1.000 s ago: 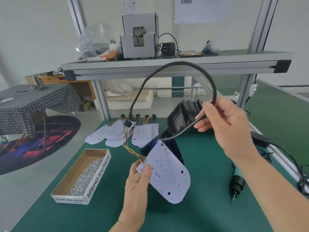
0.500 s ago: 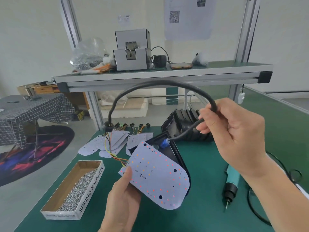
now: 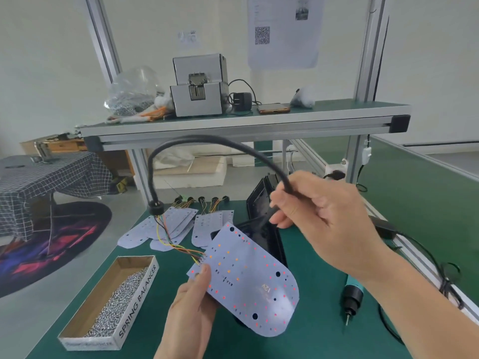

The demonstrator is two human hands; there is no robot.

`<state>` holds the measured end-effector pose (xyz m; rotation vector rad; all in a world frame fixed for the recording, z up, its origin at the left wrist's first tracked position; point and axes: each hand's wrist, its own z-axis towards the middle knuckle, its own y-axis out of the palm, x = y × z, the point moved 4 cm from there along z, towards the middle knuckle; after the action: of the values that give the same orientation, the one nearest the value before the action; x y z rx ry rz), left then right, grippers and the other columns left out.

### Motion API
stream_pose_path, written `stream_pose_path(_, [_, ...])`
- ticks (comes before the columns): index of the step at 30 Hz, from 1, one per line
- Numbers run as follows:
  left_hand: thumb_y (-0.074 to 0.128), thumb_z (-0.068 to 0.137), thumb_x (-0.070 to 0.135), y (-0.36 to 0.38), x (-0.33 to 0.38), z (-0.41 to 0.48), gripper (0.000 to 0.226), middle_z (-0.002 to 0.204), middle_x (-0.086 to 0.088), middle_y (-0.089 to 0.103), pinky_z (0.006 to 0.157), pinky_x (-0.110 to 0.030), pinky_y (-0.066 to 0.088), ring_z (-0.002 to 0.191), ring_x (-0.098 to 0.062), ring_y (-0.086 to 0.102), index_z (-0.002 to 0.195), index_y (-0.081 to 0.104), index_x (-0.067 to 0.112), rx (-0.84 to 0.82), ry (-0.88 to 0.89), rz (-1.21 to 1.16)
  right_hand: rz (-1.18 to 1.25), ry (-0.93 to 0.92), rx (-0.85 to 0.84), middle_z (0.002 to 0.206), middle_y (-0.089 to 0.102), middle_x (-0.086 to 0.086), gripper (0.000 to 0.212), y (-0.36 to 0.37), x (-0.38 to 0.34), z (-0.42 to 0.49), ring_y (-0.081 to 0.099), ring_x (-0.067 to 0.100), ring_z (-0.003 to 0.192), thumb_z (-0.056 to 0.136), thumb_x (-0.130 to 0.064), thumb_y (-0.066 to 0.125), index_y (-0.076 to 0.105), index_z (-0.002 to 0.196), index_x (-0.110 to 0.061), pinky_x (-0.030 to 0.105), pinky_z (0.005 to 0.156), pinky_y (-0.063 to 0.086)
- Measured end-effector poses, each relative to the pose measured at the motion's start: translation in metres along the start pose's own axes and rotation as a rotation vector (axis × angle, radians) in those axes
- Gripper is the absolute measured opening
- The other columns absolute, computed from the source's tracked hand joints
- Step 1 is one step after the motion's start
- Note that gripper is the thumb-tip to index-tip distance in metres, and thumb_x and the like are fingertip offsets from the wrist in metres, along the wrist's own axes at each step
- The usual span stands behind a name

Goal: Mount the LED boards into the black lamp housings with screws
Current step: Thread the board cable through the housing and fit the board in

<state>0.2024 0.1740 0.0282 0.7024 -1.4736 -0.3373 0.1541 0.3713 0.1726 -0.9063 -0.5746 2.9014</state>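
Right hand (image 3: pixel 324 216) and cable (image 3: pixel 202 138) now nearer LED board (image 3: pixel 248 283) (corner in left hand (image 3: pixel 189 317))

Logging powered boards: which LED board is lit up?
The LED board pinched in the left hand, wired to the black cable: its dots glow red and orange. The spare boards lying flat farther back show no glow.

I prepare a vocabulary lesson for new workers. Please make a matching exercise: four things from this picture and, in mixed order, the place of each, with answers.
Things
1. LED board
2. black cable
3. electric screwdriver
4. screws

Places
A. in the cardboard box
B. lying on the green mat
C. pinched by the left hand
D. held up by the right hand

Pairs: 1-C, 2-D, 3-B, 4-A
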Motion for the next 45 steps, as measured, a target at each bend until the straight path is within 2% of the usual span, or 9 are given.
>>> stream_pose_path(6, [0.050, 0.087, 0.024, 0.015, 0.012, -0.001, 0.040, 0.131, -0.017, 0.066, 0.110, -0.053, 0.036, 0.124, -0.034, 0.061, 0.111, 0.076, 0.007, -0.084, -0.040, -0.085, -0.255, 0.226, -0.265, 0.098, 0.066, -0.015, 0.010, -0.001, 0.045, 0.009, 0.056, 0.002, 0.088, 0.095, -0.035, 0.066, 0.072, 0.102, -0.031, 0.013, 0.080, 0.038])
stream_pose_path(11, [0.056, 0.084, 0.028, 0.015, 0.015, 0.003, 0.038, 0.127, -0.015, 0.069, 0.092, -0.048, 0.044, 0.110, -0.032, 0.070, 0.108, 0.079, 0.009, -0.057, -0.168, -0.201, 0.854, 0.805, -0.423, 0.143, 0.059, 0.001, 0.056, 0.029, 0.091, -0.019, 0.054, 0.023, 0.134, 0.103, -0.061, 0.028, 0.054, 0.143, -0.032, 0.051, 0.112, 0.042])
stream_pose_path(16, [0.056, 0.083, 0.031, 0.014, 0.016, 0.005, 0.043, 0.126, -0.019, 0.068, 0.099, -0.054, 0.044, 0.109, -0.040, 0.069, 0.107, 0.077, 0.002, -0.041, -0.333, -0.208, 1.016, 1.002, -0.435, 0.144, 0.058, 0.011, 0.077, 0.065, 0.109, -0.054, 0.053, 0.030, 0.134, 0.097, -0.073, 0.022, 0.063, 0.136, -0.022, 0.047, 0.112, 0.043])
stream_pose_path(21, [0.054, 0.086, 0.024, 0.000, 0.033, 0.014, 0.049, 0.129, -0.022, 0.066, 0.091, -0.053, 0.057, 0.110, -0.037, 0.069, 0.125, 0.068, 0.000, 0.012, -0.254, -0.280, -0.118, 0.798, -0.334, 0.073, 0.061, -0.003, 0.073, 0.035, 0.123, -0.044, 0.058, 0.020, 0.074, 0.096, -0.074, 0.022, 0.071, 0.078, -0.023, 0.032, 0.070, 0.045])
stream_pose_path(28, [0.052, 0.091, 0.027, -0.034, 0.064, 0.023, 0.047, 0.131, -0.020, 0.065, 0.087, -0.066, 0.048, 0.114, -0.037, 0.067, 0.125, 0.068, -0.001, 0.034, -0.207, -0.252, -1.268, 0.588, -0.653, 0.103, 0.052, -0.002, 0.055, 0.002, 0.185, -0.073, 0.049, 0.021, 0.110, 0.103, -0.061, 0.027, 0.067, 0.103, -0.024, 0.032, 0.086, 0.039])
stream_pose_path(33, [0.059, 0.082, 0.020, -0.038, 0.066, 0.020, 0.050, 0.120, -0.020, 0.071, 0.082, -0.051, 0.057, 0.097, -0.035, 0.074, 0.127, 0.063, -0.001, 0.078, -0.246, -0.022, -1.159, 0.653, -0.697, 0.118, 0.048, 0.001, 0.027, 0.007, 0.203, -0.087, 0.044, 0.022, 0.115, 0.101, -0.046, 0.049, 0.059, 0.102, -0.022, 0.034, 0.093, 0.045])
stream_pose_path(37, [0.062, 0.078, 0.020, -0.026, 0.051, 0.017, 0.044, 0.117, -0.024, 0.071, 0.081, -0.049, 0.053, 0.096, -0.038, 0.073, 0.114, 0.072, -0.003, 0.043, -0.248, 0.150, -0.462, 0.555, -0.227, 0.103, 0.063, -0.009, 0.020, 0.023, 0.143, -0.031, 0.059, 0.011, 0.094, 0.101, -0.035, 0.051, 0.064, 0.088, -0.029, 0.018, 0.078, 0.044])
stream_pose_path(40, [0.061, 0.078, 0.021, -0.008, 0.043, 0.015, 0.037, 0.114, -0.025, 0.071, 0.073, -0.044, 0.061, 0.096, -0.037, 0.074, 0.103, 0.078, 0.000, -0.028, -0.222, 0.250, -0.007, 0.478, -0.233, 0.108, 0.065, -0.029, 0.038, 0.041, 0.078, 0.020, 0.059, -0.014, 0.086, 0.091, -0.063, 0.050, 0.064, 0.122, -0.046, 0.008, 0.075, 0.040])
stream_pose_path(45, [0.060, 0.080, 0.022, 0.006, 0.039, 0.014, 0.040, 0.118, -0.027, 0.069, 0.083, -0.045, 0.061, 0.104, -0.041, 0.070, 0.109, 0.075, -0.001, -0.129, -0.191, 0.311, -0.411, 0.144, -0.503, 0.087, 0.052, -0.021, 0.030, 0.057, 0.032, 0.063, 0.049, -0.002, 0.076, 0.101, -0.026, 0.058, 0.069, 0.129, -0.023, 0.014, 0.073, 0.032])
